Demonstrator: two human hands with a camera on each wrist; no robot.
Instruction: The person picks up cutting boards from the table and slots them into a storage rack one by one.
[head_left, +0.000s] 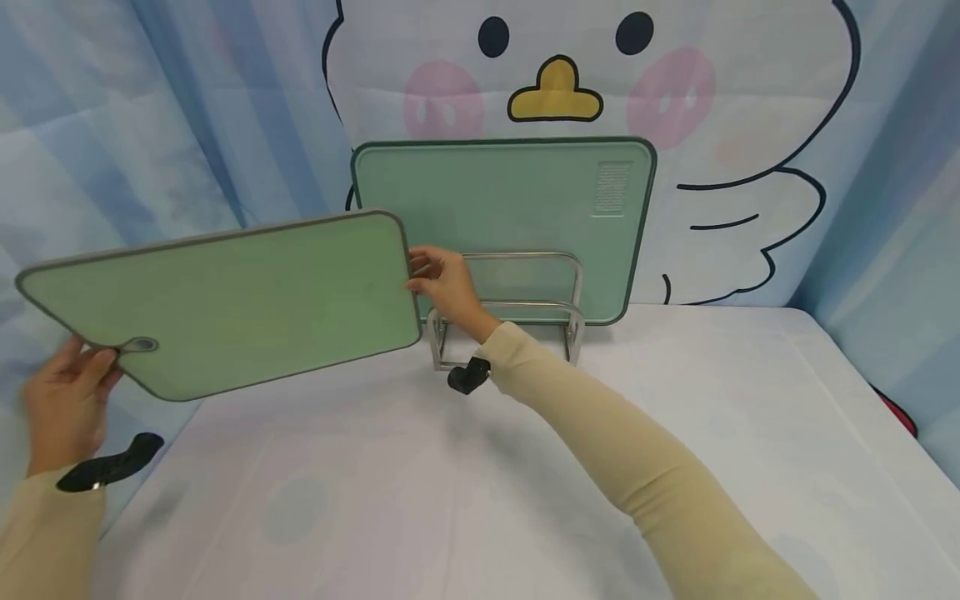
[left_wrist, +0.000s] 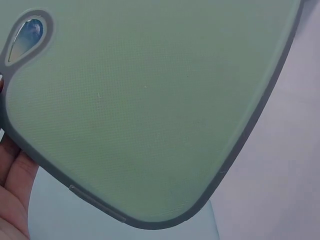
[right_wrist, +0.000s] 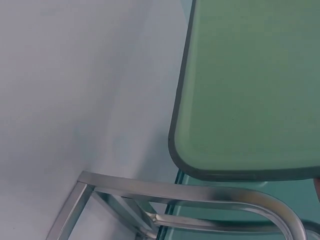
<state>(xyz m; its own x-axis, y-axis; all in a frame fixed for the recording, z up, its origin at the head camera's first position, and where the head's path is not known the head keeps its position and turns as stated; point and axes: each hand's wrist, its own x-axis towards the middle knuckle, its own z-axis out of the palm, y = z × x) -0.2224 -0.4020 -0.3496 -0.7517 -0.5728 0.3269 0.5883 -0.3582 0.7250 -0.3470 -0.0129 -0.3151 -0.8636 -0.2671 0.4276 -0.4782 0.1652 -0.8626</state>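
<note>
A light green cutting board [head_left: 255, 308] with a grey rim hangs tilted above the table at the left in the head view. My left hand [head_left: 71, 400] grips its left end beside the teardrop hole [left_wrist: 28, 39]. The right hand [head_left: 452, 287] pinches the board's right edge between thumb and fingers. Behind that hand, a second green cutting board [head_left: 495, 200], with a ridged patch near one corner, stands upright in a metal rack [head_left: 578, 287]. In the right wrist view, the held board's corner [right_wrist: 220, 150] is close to the rack's bar [right_wrist: 200, 192].
A white cloth covers the table [head_left: 360, 492]. Blue curtains [head_left: 97, 150] hang at the left and right, and a printed backdrop [head_left: 750, 108] is behind the rack. Something red [head_left: 896, 412] shows past the table's right edge.
</note>
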